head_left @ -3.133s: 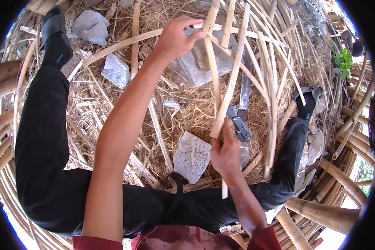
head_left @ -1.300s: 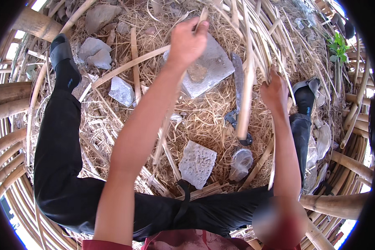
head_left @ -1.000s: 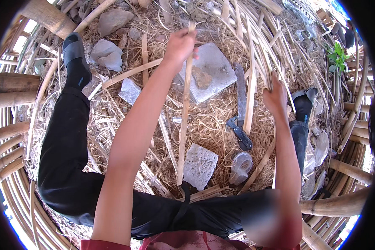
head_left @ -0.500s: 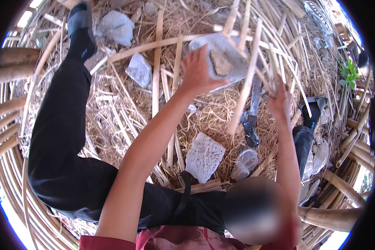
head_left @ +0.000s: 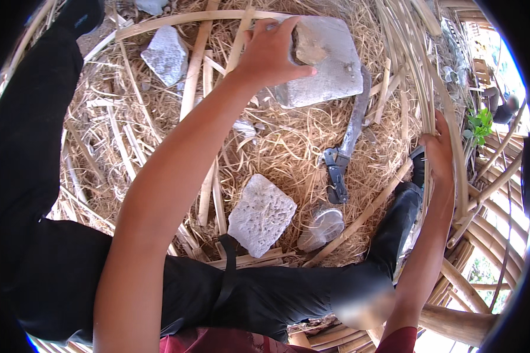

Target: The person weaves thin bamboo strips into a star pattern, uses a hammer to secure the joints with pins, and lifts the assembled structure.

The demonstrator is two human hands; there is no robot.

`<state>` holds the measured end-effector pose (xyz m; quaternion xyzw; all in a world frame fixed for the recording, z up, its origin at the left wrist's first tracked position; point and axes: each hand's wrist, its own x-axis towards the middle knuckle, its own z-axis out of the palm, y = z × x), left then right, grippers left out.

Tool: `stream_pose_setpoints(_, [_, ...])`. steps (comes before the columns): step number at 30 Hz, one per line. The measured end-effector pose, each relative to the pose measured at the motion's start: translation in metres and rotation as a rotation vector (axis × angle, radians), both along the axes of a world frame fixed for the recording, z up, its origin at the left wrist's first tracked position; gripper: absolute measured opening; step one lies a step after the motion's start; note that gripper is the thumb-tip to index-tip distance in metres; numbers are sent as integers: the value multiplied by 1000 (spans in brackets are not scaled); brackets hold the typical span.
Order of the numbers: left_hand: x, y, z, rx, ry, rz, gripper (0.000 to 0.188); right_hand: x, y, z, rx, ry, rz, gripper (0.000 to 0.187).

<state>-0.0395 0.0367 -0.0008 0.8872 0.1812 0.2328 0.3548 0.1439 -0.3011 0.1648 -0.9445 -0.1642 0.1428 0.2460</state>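
Note:
My left hand (head_left: 270, 54) reaches far forward and grips the left edge of a large grey stone (head_left: 333, 70) that lies on straw; its fingers curl over the top and its thumb presses the near face. My right hand (head_left: 443, 154) is out at the right, closed around a bundle of long curved bamboo strips (head_left: 421, 70) that arc up the right side. A long knife (head_left: 346, 150) with a grey handle lies on the straw between the two hands. I sit with both legs in black trousers (head_left: 53, 223) spread around the straw.
A pitted pale stone (head_left: 261, 214) lies near my lap, with a clear plastic bottle (head_left: 322, 226) to its right. Another grey stone (head_left: 167, 54) sits far left. Loose bamboo slats (head_left: 205, 194) cross the straw. Thick bamboo poles (head_left: 453, 323) ring the spot.
My left hand let go of the bamboo strip it held up and now grips the large stone. My right hand moved outward to the curved strips on the right.

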Motion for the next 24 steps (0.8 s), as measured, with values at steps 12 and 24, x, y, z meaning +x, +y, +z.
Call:
stream_pose_setpoints(12, [5,4,-4,63,-61,3,105,14,-1,28,-30,39,-3,83])
stream_pose_setpoints(24, [0,20,-5,10,-142,-116,85,-80,42,-76,-347,-371,105,92])
